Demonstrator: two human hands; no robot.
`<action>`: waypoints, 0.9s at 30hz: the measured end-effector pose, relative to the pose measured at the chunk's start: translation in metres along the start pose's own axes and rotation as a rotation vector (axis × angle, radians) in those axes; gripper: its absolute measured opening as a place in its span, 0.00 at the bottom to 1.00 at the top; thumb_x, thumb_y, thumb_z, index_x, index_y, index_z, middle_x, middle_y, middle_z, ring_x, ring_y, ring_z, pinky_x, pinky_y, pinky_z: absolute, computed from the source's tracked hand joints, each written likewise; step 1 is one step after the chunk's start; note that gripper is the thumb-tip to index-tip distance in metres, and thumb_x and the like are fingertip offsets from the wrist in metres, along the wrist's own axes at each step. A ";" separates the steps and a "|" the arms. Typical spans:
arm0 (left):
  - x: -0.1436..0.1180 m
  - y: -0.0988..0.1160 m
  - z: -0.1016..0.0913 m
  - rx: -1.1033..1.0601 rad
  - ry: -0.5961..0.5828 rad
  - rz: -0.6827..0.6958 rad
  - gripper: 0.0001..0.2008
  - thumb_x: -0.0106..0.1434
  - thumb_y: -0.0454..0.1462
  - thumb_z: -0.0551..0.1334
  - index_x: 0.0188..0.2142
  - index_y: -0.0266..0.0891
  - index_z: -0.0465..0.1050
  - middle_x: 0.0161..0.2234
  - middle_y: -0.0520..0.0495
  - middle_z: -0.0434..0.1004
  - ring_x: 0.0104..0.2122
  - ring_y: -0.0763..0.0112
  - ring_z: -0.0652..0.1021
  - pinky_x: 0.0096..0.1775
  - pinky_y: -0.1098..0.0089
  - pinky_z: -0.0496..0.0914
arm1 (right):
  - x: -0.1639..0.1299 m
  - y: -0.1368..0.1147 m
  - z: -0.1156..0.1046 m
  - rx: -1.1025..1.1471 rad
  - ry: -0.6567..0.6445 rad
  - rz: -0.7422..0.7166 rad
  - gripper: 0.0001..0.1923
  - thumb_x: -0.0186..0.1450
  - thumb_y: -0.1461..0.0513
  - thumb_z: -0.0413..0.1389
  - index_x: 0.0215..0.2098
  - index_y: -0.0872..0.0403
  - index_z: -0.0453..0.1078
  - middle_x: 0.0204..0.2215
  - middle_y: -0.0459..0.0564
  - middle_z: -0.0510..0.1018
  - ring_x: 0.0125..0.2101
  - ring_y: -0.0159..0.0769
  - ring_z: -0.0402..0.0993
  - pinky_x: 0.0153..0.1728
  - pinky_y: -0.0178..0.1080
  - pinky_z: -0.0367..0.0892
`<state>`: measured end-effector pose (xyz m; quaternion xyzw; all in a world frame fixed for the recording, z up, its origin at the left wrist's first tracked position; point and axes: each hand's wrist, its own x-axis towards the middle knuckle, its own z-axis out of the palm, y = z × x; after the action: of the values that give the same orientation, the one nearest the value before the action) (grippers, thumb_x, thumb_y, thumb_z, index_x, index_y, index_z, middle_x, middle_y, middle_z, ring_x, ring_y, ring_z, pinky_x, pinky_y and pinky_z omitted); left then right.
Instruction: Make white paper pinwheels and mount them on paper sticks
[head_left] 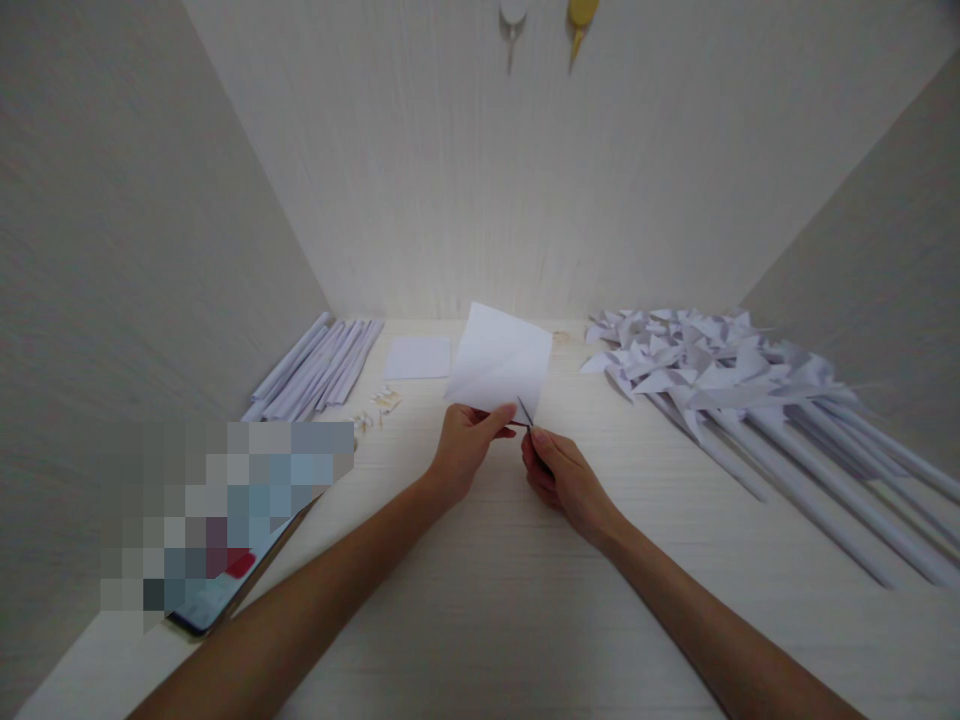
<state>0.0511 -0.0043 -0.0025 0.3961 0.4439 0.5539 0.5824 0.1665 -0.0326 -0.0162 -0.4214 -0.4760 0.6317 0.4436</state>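
A square white sheet of paper [501,355] is held up over the middle of the table, tilted, with faint crease lines on it. My left hand [472,445] pinches its lower edge, thumb on top. My right hand [561,470] is closed around a pair of scissors [526,412]. Their dark blades are at the paper's lower right corner, close to my left fingertips. The scissors' handles are mostly hidden inside my right fingers.
Rolled paper sticks [322,370] lie at the left, beside a flat stack of square paper [418,357]. Small push pins [384,400] are scattered nearby. Paper pinwheels [690,360] on sticks are heaped at the right. A partly blurred phone [217,590] lies at the left edge.
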 end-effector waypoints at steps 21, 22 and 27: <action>-0.002 -0.004 0.000 -0.004 -0.015 -0.007 0.07 0.41 0.36 0.67 0.21 0.34 0.74 0.22 0.50 0.75 0.22 0.76 0.72 0.27 0.75 0.68 | 0.000 -0.001 0.001 0.011 0.008 0.013 0.20 0.56 0.47 0.49 0.17 0.52 0.53 0.08 0.34 0.50 0.09 0.20 0.41 0.09 0.30 0.36; -0.002 -0.004 0.000 -0.009 -0.017 -0.008 0.07 0.41 0.36 0.67 0.21 0.34 0.74 0.21 0.50 0.75 0.22 0.76 0.72 0.27 0.75 0.68 | 0.000 -0.001 0.002 0.014 0.009 0.016 0.20 0.56 0.48 0.49 0.17 0.52 0.53 0.08 0.34 0.49 0.09 0.20 0.41 0.10 0.30 0.36; -0.001 -0.005 -0.001 -0.033 -0.028 -0.007 0.07 0.41 0.36 0.67 0.20 0.34 0.74 0.21 0.51 0.74 0.22 0.77 0.72 0.27 0.75 0.68 | 0.000 -0.001 0.002 0.020 0.019 0.011 0.21 0.55 0.47 0.50 0.16 0.53 0.53 0.08 0.34 0.50 0.09 0.20 0.41 0.09 0.29 0.36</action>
<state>0.0519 -0.0060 -0.0071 0.3925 0.4280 0.5535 0.5970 0.1644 -0.0325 -0.0150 -0.4254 -0.4632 0.6349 0.4488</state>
